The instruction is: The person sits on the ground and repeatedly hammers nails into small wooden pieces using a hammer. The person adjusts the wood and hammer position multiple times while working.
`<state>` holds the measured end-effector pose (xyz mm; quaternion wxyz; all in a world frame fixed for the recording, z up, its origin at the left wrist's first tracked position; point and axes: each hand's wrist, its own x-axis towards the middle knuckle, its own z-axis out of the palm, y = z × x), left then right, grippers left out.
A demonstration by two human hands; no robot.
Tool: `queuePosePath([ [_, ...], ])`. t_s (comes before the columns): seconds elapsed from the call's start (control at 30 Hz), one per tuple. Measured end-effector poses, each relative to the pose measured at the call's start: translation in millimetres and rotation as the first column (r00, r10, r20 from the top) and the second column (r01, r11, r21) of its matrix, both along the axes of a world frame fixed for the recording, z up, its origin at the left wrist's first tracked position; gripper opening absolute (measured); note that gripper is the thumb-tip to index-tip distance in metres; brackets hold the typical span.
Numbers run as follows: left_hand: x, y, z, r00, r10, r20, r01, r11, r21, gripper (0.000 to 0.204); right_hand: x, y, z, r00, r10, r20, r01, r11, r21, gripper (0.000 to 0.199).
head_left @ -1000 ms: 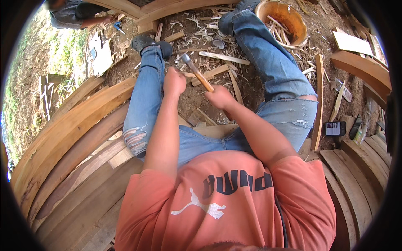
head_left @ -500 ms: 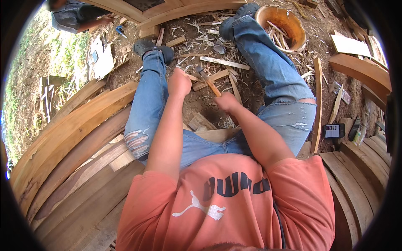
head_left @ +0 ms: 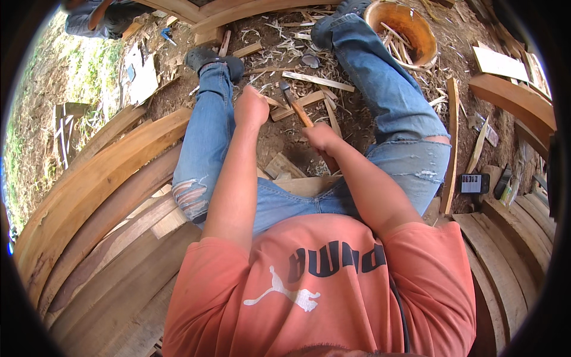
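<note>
My right hand point(head_left: 321, 137) is wrapped round the wooden handle of a hammer point(head_left: 300, 113), whose small dark metal head points away from me, above the ground between my legs. The handle's lower end shows below my fist. Beside my left shin, my left hand point(head_left: 251, 107) is closed in a fist, its fingers turned from view. A thin pale sliver of wood point(head_left: 273, 102) shows at the fist's right side; I cannot tell if it is gripped. Under the hammer head lies a short wooden block point(head_left: 303, 106) on the dirt.
Curved planks point(head_left: 113, 160) are stacked at my left, more boards point(head_left: 499, 244) at my right. An orange bucket point(head_left: 425, 38) holding wood strips stands beyond my right foot. A phone point(head_left: 474, 184) lies at right. A wooden frame point(head_left: 262, 13) spans the far side; another person point(head_left: 98, 21) is far left.
The view has shifted slightly, and both hands appear a little higher in it. Both keep their closed shape, the hammer still in my right. The person at far left has changed posture.
</note>
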<state>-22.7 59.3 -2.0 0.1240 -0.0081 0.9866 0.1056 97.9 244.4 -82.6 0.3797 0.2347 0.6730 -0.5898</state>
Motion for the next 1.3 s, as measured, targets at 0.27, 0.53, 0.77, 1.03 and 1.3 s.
queuePosePath([
  [0.27, -0.2, 0.1, 16.4, 0.998, -0.059, 0.004, 0.059, 0.996, -0.069, 0.034, -5.4, 1.2, -2.6, 0.994, -0.096, -0.044, 0.094, 0.994, -0.054, 0.033],
  [0.53, 8.6, -10.3, -9.8, 0.981, -0.029, -0.193, 0.055, 0.990, 0.133, 0.032, -1.7, -4.3, 13.8, 0.992, 0.081, -0.091, -0.081, 0.997, 0.010, 0.034],
  [0.77, 9.0, -20.9, -14.0, 0.982, 0.032, -0.189, -0.006, 0.991, 0.134, 0.030, -7.3, -7.2, 48.1, 0.988, 0.014, -0.153, -0.021, 0.999, -0.043, 0.039],
  [1.03, 10.2, -14.1, -9.8, 0.982, 0.059, -0.178, -0.032, 0.988, 0.152, 0.031, -2.0, -9.0, 25.4, 0.991, 0.060, -0.115, -0.063, 0.998, -0.015, 0.028],
  [1.3, 7.1, -18.9, -19.1, 0.983, 0.042, -0.178, -0.014, 0.988, 0.156, 0.031, -1.9, -11.1, -0.7, 0.987, 0.100, -0.122, -0.091, 0.993, 0.077, 0.034],
])
